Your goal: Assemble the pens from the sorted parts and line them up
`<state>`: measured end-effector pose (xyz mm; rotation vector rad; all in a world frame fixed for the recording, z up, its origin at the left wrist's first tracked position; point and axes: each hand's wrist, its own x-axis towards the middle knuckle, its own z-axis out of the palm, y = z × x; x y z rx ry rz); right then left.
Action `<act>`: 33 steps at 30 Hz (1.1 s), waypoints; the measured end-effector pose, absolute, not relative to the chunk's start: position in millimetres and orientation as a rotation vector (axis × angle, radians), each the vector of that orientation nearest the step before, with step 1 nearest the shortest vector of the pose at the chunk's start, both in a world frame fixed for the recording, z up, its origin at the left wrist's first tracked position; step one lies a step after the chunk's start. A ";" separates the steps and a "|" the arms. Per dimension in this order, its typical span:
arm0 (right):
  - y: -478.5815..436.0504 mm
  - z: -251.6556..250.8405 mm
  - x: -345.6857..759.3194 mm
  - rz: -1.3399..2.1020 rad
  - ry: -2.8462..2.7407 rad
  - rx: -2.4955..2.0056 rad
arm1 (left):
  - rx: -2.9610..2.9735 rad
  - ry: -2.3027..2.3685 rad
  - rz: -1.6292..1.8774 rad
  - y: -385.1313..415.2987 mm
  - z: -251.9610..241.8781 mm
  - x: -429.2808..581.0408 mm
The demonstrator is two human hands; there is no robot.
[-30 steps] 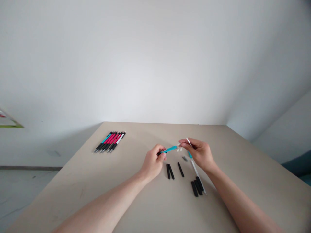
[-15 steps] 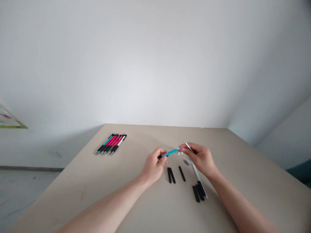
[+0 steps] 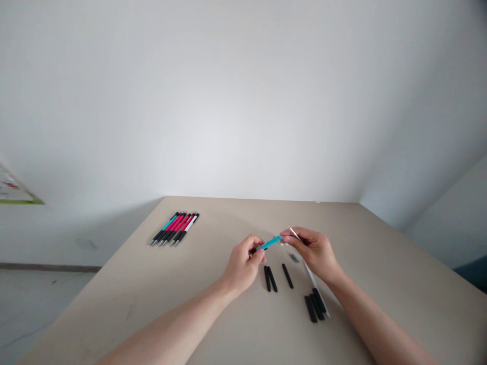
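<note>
A blue pen barrel (image 3: 271,243) slants up to the right between both hands above the table. My left hand (image 3: 244,259) is closed around its lower end, where a black part shows at the fingers. The fingertips of my right hand (image 3: 314,249) pinch at the barrel's upper right end. A thin white rod (image 3: 293,232) sticks up from the right hand's grip. Small white pieces show just under the right fingertips, partly hidden. Below the hands, several slim black pieces (image 3: 287,276) lie on the table.
On the table (image 3: 213,324), several assembled pens (image 3: 177,228) in blue, pink and white lie side by side at the left. Thick black grips (image 3: 311,308) and a long white rod (image 3: 312,277) lie by my right forearm. Small grey pieces (image 3: 293,257) lie near the right hand. A wall stands behind.
The gap between the right fingertips and the blue barrel has narrowed, and the clear part there is now hardly visible. The whole view has shifted slightly.
</note>
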<state>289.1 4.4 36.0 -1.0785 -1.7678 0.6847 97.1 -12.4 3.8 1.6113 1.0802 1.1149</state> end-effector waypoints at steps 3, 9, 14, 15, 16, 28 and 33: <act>4.6 36.1 289.2 0.672 -1.770 -1.078 | 1.592 1.068 1.097 -12.7 3.4 97.4; 5.4 31.4 290.7 0.667 -1.784 -1.072 | 1.608 1.078 1.083 -13.9 4.2 96.1; 4.3 32.2 291.3 0.649 -1.828 -1.045 | 1.605 1.072 1.078 -14.2 4.9 96.4; 4.0 33.2 291.2 0.637 -1.846 -1.038 | 1.602 1.067 1.080 -14.2 4.8 96.4; 3.5 34.3 291.0 0.630 -1.865 -1.027 | 1.599 1.062 1.081 -14.3 4.7 96.4; 0.7 38.5 294.4 0.557 -1.610 -0.933 | 1.591 1.032 1.053 -14.3 6.4 96.8; 6.9 28.1 298.7 0.703 -1.432 -0.902 | 1.599 1.027 1.043 -15.3 6.8 96.8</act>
